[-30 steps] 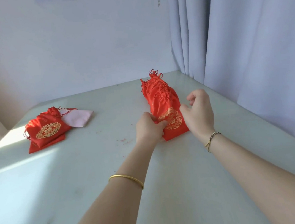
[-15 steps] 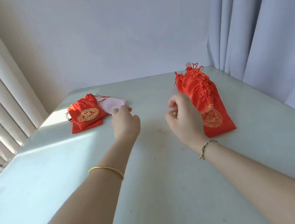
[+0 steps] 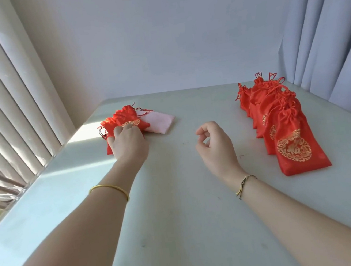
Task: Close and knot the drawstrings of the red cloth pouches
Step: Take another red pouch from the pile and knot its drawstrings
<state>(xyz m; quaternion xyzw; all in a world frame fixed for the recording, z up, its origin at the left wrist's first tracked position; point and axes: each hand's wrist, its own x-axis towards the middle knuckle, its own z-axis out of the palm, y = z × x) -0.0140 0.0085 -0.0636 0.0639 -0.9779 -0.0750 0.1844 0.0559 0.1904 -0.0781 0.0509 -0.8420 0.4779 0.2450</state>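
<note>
A small pile of red cloth pouches (image 3: 124,120) with gold emblems lies at the far left of the table. My left hand (image 3: 128,143) rests on top of this pile, fingers bent onto the uppermost pouch; whether it grips it is unclear. On the right, a long overlapping row of red pouches (image 3: 284,126) with cinched, knotted drawstrings runs away from me. My right hand (image 3: 214,145) hovers over the table's middle, left of that row, with loosely curled fingers and nothing in it.
A pale pink cloth (image 3: 160,123) lies partly under the left pile. The pale green table (image 3: 181,220) meets a window with vertical blinds (image 3: 8,109) on the left and grey curtains (image 3: 330,36) on the right.
Both hands left the right-hand row. My left hand travelled across to the left pile and now touches it; my right hand drew back to the table's middle. The view swung left.
</note>
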